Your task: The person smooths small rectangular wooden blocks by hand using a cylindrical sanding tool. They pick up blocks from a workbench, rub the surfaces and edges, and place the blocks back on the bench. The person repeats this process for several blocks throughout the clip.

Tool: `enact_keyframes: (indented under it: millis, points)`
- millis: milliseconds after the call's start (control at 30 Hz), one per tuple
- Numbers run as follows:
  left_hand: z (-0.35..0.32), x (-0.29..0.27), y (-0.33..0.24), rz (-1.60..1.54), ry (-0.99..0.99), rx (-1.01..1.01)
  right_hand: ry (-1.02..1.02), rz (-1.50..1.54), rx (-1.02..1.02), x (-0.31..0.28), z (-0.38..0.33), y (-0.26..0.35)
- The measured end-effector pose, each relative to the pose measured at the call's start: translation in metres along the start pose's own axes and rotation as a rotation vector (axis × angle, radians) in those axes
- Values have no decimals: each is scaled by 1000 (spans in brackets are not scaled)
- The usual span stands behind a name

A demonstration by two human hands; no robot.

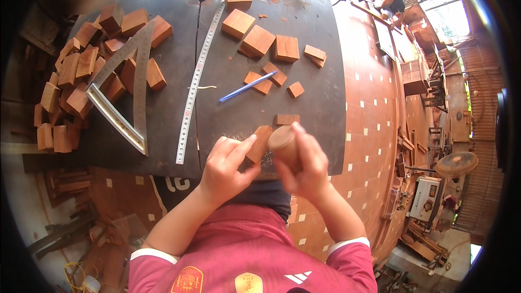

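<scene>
At the near edge of the dark table, my left hand point(226, 167) is closed on a reddish-brown wooden block point(260, 142), pinching it between thumb and fingers. Beside it, my right hand point(305, 161) grips a paler wooden cylinder point(283, 140) whose round end faces up. The cylinder is next to the block; whether they touch I cannot tell. Just beyond lies a small flat wooden block point(287, 119). Farther off, a blue pen point(248, 87) rests across small wood pieces point(259, 82).
A white measuring tape point(196, 70) runs up the table point(163, 103). To its left, a metal triangle square point(140, 84) leans over many piled wooden blocks point(69, 70). Larger blocks point(258, 40) sit beyond the pen. Tiled floor point(366, 108) and a stool point(456, 164) lie to the right.
</scene>
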State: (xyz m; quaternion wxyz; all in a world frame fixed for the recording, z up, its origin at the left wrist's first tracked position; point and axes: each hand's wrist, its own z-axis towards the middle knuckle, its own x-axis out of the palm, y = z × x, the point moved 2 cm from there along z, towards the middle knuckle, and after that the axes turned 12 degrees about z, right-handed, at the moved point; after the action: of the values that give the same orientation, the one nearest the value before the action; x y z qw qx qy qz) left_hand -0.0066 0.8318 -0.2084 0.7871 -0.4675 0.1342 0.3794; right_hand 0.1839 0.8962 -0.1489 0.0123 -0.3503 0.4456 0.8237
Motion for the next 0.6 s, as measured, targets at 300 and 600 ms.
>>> enact_keyframes:
  millis: [300,600]
  points:
    - [-1,1,2,-10,8,-2,32,-44,-168,4,-1,9]
    - [-1,-2,2,-21,22,-9,97,-2,-113,10,-7,17]
